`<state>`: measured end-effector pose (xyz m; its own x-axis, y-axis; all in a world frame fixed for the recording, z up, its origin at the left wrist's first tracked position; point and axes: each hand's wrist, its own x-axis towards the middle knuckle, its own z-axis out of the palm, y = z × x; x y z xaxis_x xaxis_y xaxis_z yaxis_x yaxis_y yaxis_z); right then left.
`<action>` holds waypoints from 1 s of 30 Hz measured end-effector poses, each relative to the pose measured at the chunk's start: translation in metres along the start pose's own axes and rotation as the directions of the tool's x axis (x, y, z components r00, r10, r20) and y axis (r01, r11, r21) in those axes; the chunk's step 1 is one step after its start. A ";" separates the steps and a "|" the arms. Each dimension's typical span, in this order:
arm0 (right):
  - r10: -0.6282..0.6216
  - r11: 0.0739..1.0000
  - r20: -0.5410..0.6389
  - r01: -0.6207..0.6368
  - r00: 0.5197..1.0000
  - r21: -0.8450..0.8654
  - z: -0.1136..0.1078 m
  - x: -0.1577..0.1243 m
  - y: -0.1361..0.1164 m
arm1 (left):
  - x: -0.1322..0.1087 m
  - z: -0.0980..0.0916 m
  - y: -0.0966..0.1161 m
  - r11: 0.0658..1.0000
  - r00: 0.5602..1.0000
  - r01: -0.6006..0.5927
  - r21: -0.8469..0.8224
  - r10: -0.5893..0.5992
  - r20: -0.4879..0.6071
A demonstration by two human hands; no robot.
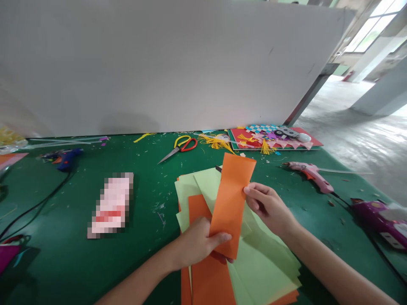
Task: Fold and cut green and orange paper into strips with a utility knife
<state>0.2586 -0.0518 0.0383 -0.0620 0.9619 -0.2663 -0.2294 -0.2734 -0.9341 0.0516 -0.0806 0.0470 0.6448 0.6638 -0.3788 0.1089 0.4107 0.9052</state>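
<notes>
An orange paper strip [233, 199] is held up and slightly tilted over a pile of paper. My left hand [203, 241] grips its lower end, thumb on the front and fingers behind. At its right edge, my right hand [265, 201] pinches the paper between thumb and forefinger. Under both hands lie light green sheets [263, 258], fanned unevenly. Another orange sheet [211, 279] rests on the pile at the left, and more orange shows at the edges. A small dark tip of something [218, 168] pokes out behind the strip; the rest is hidden.
Scissors with red and yellow handles [182, 147] lie open beyond the pile. A pixelated pink item [111, 205] is to the left. A pink glue gun [311, 174], a purple device [380, 216] and a blue glue gun [65, 159] rest on the green table [143, 254]. Decorations with yellow tassels [269, 147] sit by the white panel [174, 63].
</notes>
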 end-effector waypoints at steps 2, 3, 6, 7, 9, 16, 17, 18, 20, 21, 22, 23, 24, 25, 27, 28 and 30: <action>-0.042 0.999 -0.038 0.043 0.998 0.014 0.000 0.000 -0.003 | 0.000 0.000 0.000 0.999 1.000 0.007 0.048 -0.007 0.008; -0.058 0.998 -0.049 0.059 0.997 0.021 0.000 -0.001 -0.003 | 0.000 0.000 0.001 0.997 1.000 -0.003 0.080 0.003 0.001; -0.082 0.996 -0.048 0.083 0.996 0.024 0.001 -0.001 -0.005 | -0.001 -0.003 0.003 0.983 0.997 -0.081 0.168 0.081 0.003; -0.079 0.997 -0.041 0.080 0.996 0.018 0.001 -0.001 -0.005 | -0.001 -0.005 0.004 0.982 0.995 -0.096 0.161 0.093 0.031; -0.068 0.998 -0.023 0.068 0.997 0.005 0.002 -0.001 -0.003 | -0.002 -0.009 0.006 0.997 0.993 -0.070 0.044 0.065 0.101; 0.072 0.995 0.130 -0.081 0.989 0.067 0.013 -0.005 0.016 | 0.000 -0.013 -0.001 0.841 0.992 -0.016 -0.540 0.080 0.095; 0.089 0.991 0.152 -0.102 0.984 0.083 0.015 -0.006 0.017 | 0.000 -0.013 -0.002 0.835 0.992 -0.009 -0.550 0.076 0.099; 0.100 0.989 0.166 -0.116 0.981 0.090 0.016 -0.006 0.017 | 0.000 -0.012 -0.002 0.835 0.991 0.005 -0.550 0.067 0.112; 0.110 0.989 0.180 -0.127 0.977 0.081 0.016 -0.006 0.016 | 0.000 -0.012 -0.001 0.835 0.986 0.048 -0.548 0.049 0.162; 0.114 0.989 0.186 -0.130 0.976 0.077 0.015 -0.006 0.016 | -0.001 -0.012 0.000 0.833 0.982 0.064 -0.550 0.047 0.184; 0.120 0.988 0.199 -0.137 0.973 0.075 0.014 -0.006 0.015 | -0.001 -0.012 0.000 0.831 0.979 0.072 -0.552 0.046 0.197; 0.129 0.987 0.215 -0.147 0.968 0.072 0.014 -0.005 0.015 | -0.001 -0.012 0.000 0.829 0.979 0.074 -0.555 0.047 0.200; 0.137 0.985 0.231 -0.156 0.963 0.066 0.013 -0.005 0.015 | 0.000 -0.012 0.000 0.828 0.980 0.075 -0.556 0.042 0.194; 0.145 0.985 0.241 -0.163 0.960 0.057 0.013 -0.005 0.015 | 0.000 -0.011 -0.001 0.832 0.983 0.079 -0.550 0.028 0.182; 0.166 0.984 0.248 -0.178 0.954 0.023 0.014 -0.004 0.016 | 0.002 -0.009 -0.001 0.856 0.992 0.077 -0.511 -0.012 0.129; 0.175 0.983 0.243 -0.182 0.954 0.009 0.015 -0.005 0.017 | 0.003 -0.008 -0.001 0.874 0.996 0.071 -0.481 -0.033 0.086; 0.175 0.984 0.216 -0.176 0.961 -0.012 0.016 -0.005 0.018 | 0.005 -0.005 0.000 0.902 0.997 0.056 -0.428 -0.075 -0.027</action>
<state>0.2389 -0.0618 0.0266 -0.3099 0.8768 -0.3677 -0.2029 -0.4388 -0.8754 0.0509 -0.0738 0.0444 0.6146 0.6476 -0.4504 -0.1896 0.6755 0.7126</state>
